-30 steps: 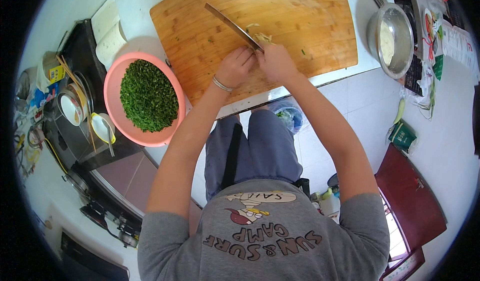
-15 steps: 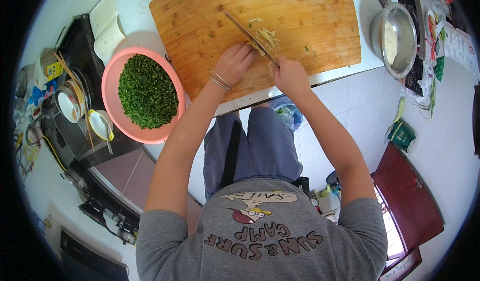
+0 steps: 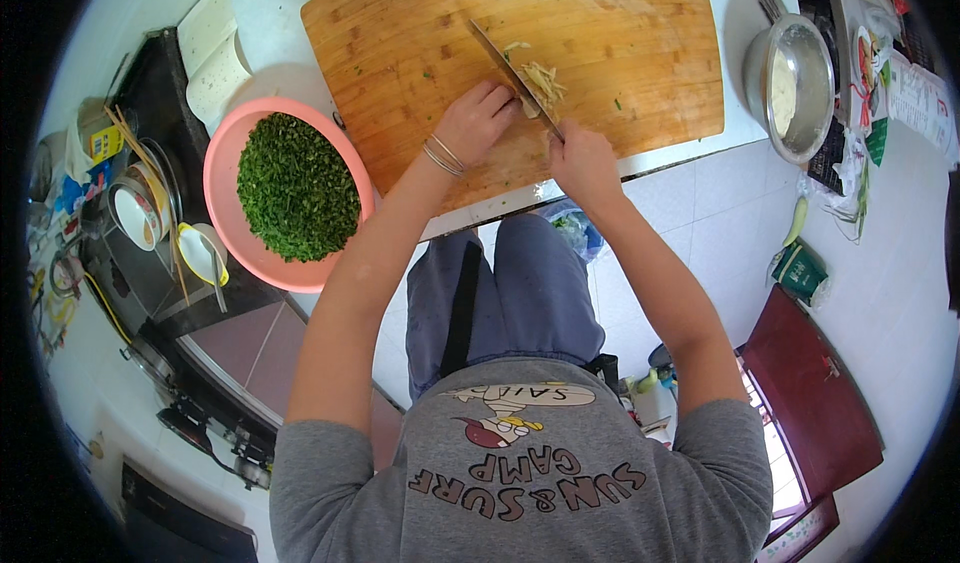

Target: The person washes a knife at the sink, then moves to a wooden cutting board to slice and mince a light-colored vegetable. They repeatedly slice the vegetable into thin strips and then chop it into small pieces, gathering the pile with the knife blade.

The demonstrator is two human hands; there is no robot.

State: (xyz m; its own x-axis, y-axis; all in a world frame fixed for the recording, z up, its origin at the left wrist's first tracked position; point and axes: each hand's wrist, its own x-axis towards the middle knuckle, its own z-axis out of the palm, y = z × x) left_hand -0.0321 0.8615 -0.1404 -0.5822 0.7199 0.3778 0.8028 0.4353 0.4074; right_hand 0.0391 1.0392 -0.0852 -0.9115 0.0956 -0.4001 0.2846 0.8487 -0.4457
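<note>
The right hand [image 3: 582,161] grips the long steel knife [image 3: 508,66] over pale shredded strips [image 3: 543,80] mid-way along the wooden chopping board [image 3: 620,53], near its front edge. The left hand [image 3: 478,121], fingers curled, rests beside the blade; a slip could nick those fingertips.

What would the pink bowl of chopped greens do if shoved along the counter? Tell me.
The pink bowl looks like thin plastic, so probably light and easy to slide. It is heaped with chopped greens, so a sharp push might spill loose bits. Its near side seems to hang past the counter's edge, so it could tip.
</note>
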